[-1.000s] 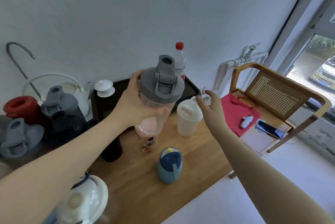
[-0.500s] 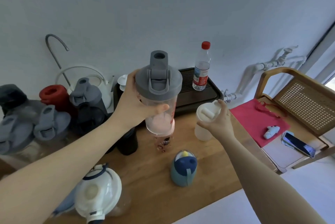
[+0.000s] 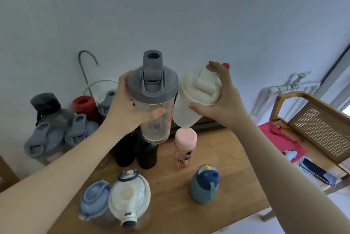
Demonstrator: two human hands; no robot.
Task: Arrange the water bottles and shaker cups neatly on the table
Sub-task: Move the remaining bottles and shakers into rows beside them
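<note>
We note the right hand, bare 0.5 s ago, now grips the white shaker cup lifted off the table, alongside the grey-lid shaker cup clasped in the left hand, so both await placement, approx. mid-task.

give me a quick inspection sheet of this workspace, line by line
surface: wooden table, bare patch at right front
job's things: grey-lid clear shaker and white shaker both held in the air; pink-lid bottle, blue bottle and two bottles with white and blue lids stand on the table; grey-lid shakers crowd the far left
clutter: black tray, phone on chair
grippers: left hand holds the grey-lid shaker; right hand holds the white one
cables: nothing seen
surroundings: wall, rattan chair, pipes
</note>
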